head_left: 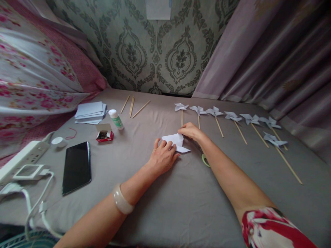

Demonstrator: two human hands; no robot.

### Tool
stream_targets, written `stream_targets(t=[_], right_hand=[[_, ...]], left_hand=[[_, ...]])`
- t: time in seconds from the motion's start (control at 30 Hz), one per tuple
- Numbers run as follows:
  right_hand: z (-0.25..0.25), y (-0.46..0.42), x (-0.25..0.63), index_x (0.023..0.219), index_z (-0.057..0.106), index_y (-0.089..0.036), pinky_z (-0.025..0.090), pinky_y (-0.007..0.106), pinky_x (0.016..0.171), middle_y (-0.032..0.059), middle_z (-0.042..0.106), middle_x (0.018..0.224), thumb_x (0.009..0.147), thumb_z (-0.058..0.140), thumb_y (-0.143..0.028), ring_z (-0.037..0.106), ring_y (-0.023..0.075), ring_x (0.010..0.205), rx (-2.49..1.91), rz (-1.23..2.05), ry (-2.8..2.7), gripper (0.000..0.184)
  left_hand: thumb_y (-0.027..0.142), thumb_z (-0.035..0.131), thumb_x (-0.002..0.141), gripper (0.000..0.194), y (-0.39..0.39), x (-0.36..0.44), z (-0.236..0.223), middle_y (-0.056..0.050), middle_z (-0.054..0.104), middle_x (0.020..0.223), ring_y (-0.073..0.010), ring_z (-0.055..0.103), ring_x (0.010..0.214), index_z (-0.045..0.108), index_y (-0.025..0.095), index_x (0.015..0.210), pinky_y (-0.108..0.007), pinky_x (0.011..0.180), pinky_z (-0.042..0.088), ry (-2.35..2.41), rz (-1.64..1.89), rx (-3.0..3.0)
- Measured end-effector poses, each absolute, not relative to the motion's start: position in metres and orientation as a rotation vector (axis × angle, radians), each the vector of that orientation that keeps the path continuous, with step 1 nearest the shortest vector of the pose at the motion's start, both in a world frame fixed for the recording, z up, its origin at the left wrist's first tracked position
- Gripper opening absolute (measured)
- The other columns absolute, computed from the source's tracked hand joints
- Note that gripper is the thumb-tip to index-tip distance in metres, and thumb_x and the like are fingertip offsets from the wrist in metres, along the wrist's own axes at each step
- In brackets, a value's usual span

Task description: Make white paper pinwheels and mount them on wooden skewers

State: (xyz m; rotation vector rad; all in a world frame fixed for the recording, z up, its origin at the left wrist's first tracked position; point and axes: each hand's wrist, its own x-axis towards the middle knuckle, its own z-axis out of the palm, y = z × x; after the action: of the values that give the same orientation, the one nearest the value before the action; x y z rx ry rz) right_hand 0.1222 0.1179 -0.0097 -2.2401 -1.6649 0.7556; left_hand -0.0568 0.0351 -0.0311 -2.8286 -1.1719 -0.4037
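Observation:
A small sheet of white paper (176, 139), partly curled up, lies on the grey cloth in front of me. My left hand (163, 156) rests on its left and near part with fingers spread, pressing it down. At the paper's upper right edge, my right hand (192, 132) is closed, thumb and fingers pinching the paper. A pointed flap of the sheet sticks out to the right below the curl. Partly hidden under my right forearm is a light green loop (205, 160), which looks like a scissors handle.
Several white paper pinwheels (250, 119) on sticks lie at the right. Bare wooden sticks (141, 109), a paper stack (90, 112), a glue stick (116, 119) and a red box of small metal pieces (104, 134) lie at the back left. Nearer are a phone (77, 168) and a power strip (26, 159).

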Motion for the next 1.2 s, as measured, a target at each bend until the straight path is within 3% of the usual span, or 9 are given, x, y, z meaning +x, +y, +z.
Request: stream_targets(t=[0.23, 0.43, 0.8, 1.2], right_hand=[[-0.003, 0.112, 0.120, 0.086, 0.075, -0.019, 0.042, 0.022, 0.064, 0.0058, 0.073, 0.087, 0.070, 0.061, -0.020, 0.064, 0.0182, 0.083, -2.124, 0.565, -1.968, 0.021], [0.005, 0.108, 0.120, 0.091, 0.074, -0.018, 0.044, 0.023, 0.070, 0.0082, 0.074, 0.092, 0.080, 0.058, -0.021, 0.065, 0.0172, 0.083, -2.051, 0.506, -2.126, 0.020], [0.015, 0.078, 0.107, 0.105, 0.068, -0.021, 0.044, 0.028, 0.084, 0.0080, 0.071, 0.107, 0.087, 0.053, -0.022, 0.063, 0.0210, 0.102, -1.966, 0.334, -2.137, 0.024], [0.002, 0.049, 0.103, 0.127, 0.055, -0.023, 0.046, 0.031, 0.085, 0.0034, 0.071, 0.110, 0.091, 0.047, -0.019, 0.064, 0.0213, 0.104, -1.851, 0.213, -2.168, 0.037]], left_hand=[[0.043, 0.035, 0.096, 0.036, 0.035, -0.058, -0.032, -0.008, 0.060, 0.107, -0.0247, 0.050, 0.102, 0.057, 0.020, 0.114, -0.048, 0.105, 0.022, -1.167, -0.419, -2.832], [0.043, 0.036, 0.095, 0.037, 0.035, -0.057, -0.032, -0.008, 0.060, 0.107, -0.0253, 0.050, 0.103, 0.058, 0.019, 0.113, -0.049, 0.105, 0.022, -1.168, -0.403, -2.819], [0.043, 0.035, 0.095, 0.037, 0.034, -0.057, -0.032, -0.008, 0.061, 0.109, -0.0261, 0.050, 0.103, 0.057, 0.020, 0.114, -0.049, 0.105, 0.023, -1.171, -0.413, -2.816], [0.043, 0.035, 0.095, 0.037, 0.034, -0.058, -0.033, -0.009, 0.060, 0.109, -0.0259, 0.050, 0.104, 0.056, 0.019, 0.115, -0.049, 0.105, 0.023, -1.175, -0.438, -2.815]])
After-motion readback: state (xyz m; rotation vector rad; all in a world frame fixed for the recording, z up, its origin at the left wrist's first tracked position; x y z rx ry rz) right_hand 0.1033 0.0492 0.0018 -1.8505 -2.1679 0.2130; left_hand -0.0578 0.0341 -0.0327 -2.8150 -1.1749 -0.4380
